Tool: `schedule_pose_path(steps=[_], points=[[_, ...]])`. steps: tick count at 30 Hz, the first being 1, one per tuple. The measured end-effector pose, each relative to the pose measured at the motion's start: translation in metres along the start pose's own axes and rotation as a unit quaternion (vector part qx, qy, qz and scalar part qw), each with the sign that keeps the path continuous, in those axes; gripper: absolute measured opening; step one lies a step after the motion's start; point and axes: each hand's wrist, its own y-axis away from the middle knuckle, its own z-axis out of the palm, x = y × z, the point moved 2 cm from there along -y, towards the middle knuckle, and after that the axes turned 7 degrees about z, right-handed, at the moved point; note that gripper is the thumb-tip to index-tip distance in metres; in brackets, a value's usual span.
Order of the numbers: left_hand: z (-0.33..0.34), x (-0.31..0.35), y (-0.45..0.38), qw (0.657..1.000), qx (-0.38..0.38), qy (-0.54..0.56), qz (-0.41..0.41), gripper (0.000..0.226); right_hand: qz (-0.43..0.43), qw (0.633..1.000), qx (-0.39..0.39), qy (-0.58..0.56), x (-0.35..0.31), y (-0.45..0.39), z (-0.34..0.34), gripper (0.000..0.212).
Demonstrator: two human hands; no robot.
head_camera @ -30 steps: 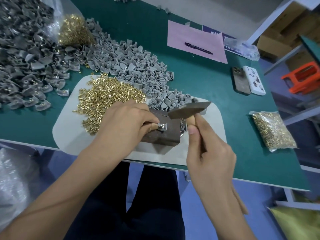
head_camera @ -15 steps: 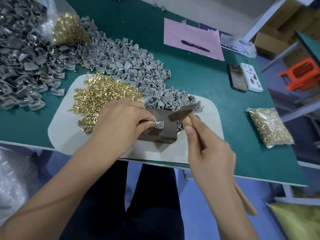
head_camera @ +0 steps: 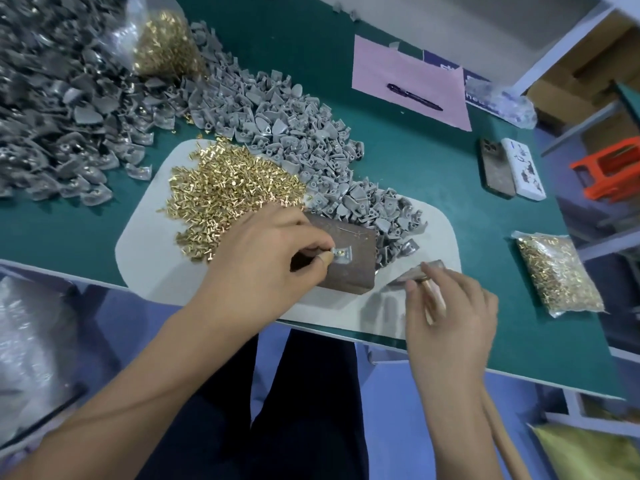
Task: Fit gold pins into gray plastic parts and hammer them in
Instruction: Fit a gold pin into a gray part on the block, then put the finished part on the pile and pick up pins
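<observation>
Left hand [head_camera: 263,261] pinches a gray plastic part [head_camera: 341,253], gold pin seated, on the metal block [head_camera: 349,258] near the table's front edge. Right hand [head_camera: 450,313] grips the hammer [head_camera: 420,271], lowered beside the block. Step in hand: hammering. Next, probably a further strike or removing the part.

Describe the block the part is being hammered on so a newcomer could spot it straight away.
Find the pale mat at the green table's near edge. The dark brown block lies on it, between the gold pins and the hammer. It alone is large, brown and flat-topped.
</observation>
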Motion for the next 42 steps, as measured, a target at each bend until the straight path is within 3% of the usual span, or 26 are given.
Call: schedule_pose_path(steps=[2,4,11,16,21,27,35,39,42], points=[[-0.003,0.000,0.006,1.000,0.018,0.020,-0.003,0.006,-0.069,0.987,-0.055,-0.131,-0.029,0.001,0.005,0.021],[-0.009,-0.002,0.012,0.999,0.033,0.019,0.001,0.006,-0.117,0.970,-0.115,-0.178,-0.059,0.004,0.013,0.023],[-0.043,-0.032,0.040,0.994,0.104,-0.012,-0.026,0.007,-0.175,0.948,-0.206,-0.170,-0.122,0.007,0.047,0.010],[-0.072,-0.058,0.061,0.983,0.127,-0.074,-0.110,0.011,-0.186,0.932,-0.262,-0.166,-0.165,0.008,0.075,0.013],[-0.106,-0.103,0.075,0.948,0.166,-0.165,-0.216,0.006,-0.207,0.939,-0.243,-0.124,-0.180,0.006,0.087,0.011],[-0.118,-0.124,0.079,0.915,0.186,-0.222,-0.282,0.010,-0.210,0.940,-0.255,-0.085,-0.185,0.008,0.096,0.013],[-0.108,-0.107,0.080,0.943,0.179,-0.166,-0.224,0.004,-0.281,0.915,-0.288,0.020,-0.200,0.016,0.106,0.037],[-0.100,-0.101,0.082,0.959,0.148,-0.143,-0.193,0.008,-0.279,0.924,-0.261,0.019,-0.200,0.015,0.108,0.011],[-0.095,-0.096,0.081,0.964,0.132,-0.140,-0.184,0.010,-0.274,0.924,-0.267,0.022,-0.202,0.014,0.107,0.006]])
